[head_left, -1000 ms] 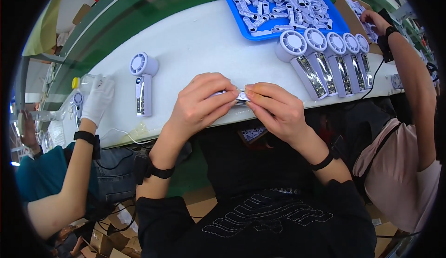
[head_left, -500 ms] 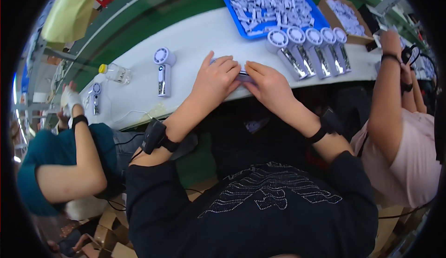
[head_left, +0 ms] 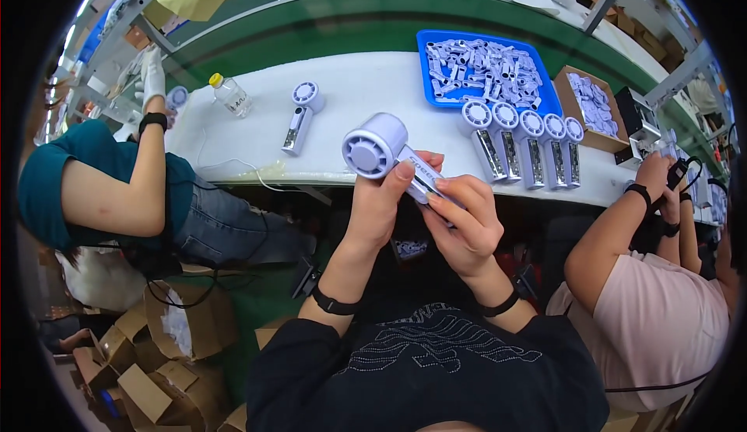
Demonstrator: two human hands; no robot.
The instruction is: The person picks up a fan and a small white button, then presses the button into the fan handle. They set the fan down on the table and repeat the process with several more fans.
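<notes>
Fan (head_left: pixel 383 150) handle hidden under fingers (head_left: pixel 459 199)

To your right, a brown open cardboard box (head_left: pixel 593 105) of pale parts sits on the white table (head_left: pixel 358 90) just beside the blue tray (head_left: pixel 426 66). Down at your left, flattened brown cartons (head_left: pixel 148 362) crowd the floor (some folded, one holding a white bag). No screen shows clearly.
</notes>
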